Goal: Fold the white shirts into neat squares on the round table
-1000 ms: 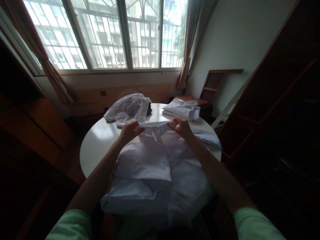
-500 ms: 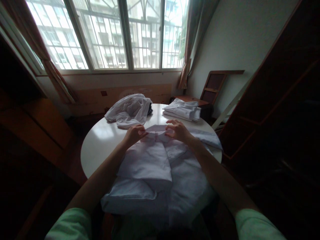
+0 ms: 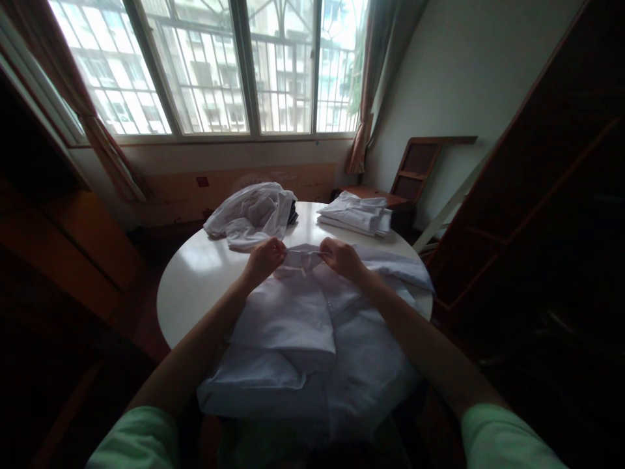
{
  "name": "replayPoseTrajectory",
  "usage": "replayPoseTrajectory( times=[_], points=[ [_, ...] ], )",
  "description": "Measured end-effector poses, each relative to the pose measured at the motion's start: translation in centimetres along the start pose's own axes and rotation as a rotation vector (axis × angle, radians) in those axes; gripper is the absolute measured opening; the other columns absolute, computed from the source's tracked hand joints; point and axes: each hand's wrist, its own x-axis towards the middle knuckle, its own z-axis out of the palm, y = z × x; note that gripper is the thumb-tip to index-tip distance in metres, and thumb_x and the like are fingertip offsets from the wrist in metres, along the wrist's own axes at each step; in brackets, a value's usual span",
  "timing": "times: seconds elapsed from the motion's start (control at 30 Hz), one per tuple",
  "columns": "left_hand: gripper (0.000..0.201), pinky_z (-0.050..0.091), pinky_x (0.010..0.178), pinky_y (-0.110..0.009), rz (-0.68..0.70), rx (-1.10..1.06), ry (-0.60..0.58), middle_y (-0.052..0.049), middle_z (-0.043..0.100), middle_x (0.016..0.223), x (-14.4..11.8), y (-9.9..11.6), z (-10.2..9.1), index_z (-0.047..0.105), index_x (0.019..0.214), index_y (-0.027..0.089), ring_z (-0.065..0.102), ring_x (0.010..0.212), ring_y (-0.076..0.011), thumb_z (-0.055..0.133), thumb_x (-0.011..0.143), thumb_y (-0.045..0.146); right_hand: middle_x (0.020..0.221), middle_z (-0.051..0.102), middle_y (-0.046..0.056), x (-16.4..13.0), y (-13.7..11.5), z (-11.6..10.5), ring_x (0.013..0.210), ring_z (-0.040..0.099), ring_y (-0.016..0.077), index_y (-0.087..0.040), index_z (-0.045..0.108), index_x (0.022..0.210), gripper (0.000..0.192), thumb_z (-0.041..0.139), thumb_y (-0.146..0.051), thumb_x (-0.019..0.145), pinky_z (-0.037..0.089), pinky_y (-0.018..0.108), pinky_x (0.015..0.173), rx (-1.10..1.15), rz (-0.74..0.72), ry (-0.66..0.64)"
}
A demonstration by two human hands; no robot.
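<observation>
White shirt [image 3: 303,326] spread on round table [image 3: 195,273], collar pinched between left hand [image 3: 263,258] and right hand [image 3: 342,257]

Two hands, left [image 3: 266,257] and right [image 3: 342,257]; one spread white shirt [image 3: 303,326], one crumpled heap [image 3: 251,215], one folded stack [image 3: 356,213], one round tabletop [image 3: 195,280].

Left hand [image 3: 265,258]: your fingers curled shut in a pinch, knuckles up, wrist low
Right hand [image 3: 342,256]: your fingers closed in a matching pinch, level with the left, a short gap between them
Forearms: both extended forward, converging toward the hands
Sleeves: green, at your upper arms
</observation>
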Motion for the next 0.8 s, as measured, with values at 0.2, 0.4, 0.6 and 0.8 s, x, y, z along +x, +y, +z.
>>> replayPoseTrajectory(
  times=[0.2,0.4,0.6,0.8],
  points=[
    [0.028,0.047,0.078,-0.03,0.185,0.15,-0.168,-0.004,0.068,0.097,-0.4,0.0,0.5,0.062,0.078,0.02,0.06,0.086,-0.0173,0.045,0.067,0.001,0.078,0.063,0.003,-0.3,-0.7,0.1,0.072,0.057,0.0152,-0.018,0.059,0.08,0.013,0.051,-0.008,0.079,0.039,0.023,0.066,-0.007,-0.072,-0.013],
    [0.036,0.045,0.079,-0.03,0.188,0.248,-0.214,-0.003,0.07,0.083,-0.5,0.5,0.8,0.067,0.086,0.019,0.06,0.082,-0.0177,0.044,0.068,-0.001,0.09,0.066,0.005,-0.2,-1.1,0.3,0.085,0.058,0.0161,-0.018,0.067,0.083,0.02,0.052,-0.006,0.078,0.04,0.026,0.078,0.017,-0.214,-0.03],
    [0.013,0.043,0.068,-0.026,0.147,0.275,-0.176,-0.004,0.066,0.071,-0.8,2.0,0.7,0.065,0.072,0.017,0.058,0.072,-0.0165,0.056,0.08,0.022,0.085,0.067,0.006,-0.3,-2.1,-0.1,0.083,0.057,0.0193,-0.017,0.067,0.079,0.01,0.058,-0.015,0.076,0.036,0.031,0.081,-0.141,-0.204,-0.029],
    [0.02,0.038,0.056,-0.023,0.0,0.309,-0.174,0.0,0.063,0.075,-1.2,1.6,1.4,0.056,0.094,0.02,0.056,0.063,-0.0137,0.062,0.077,0.029,0.075,0.063,0.006,-0.4,-3.2,0.0,0.075,0.056,0.0194,-0.015,0.062,0.081,0.012,0.062,-0.027,0.078,0.037,0.029,0.074,-0.185,-0.114,-0.047]
  ],
)
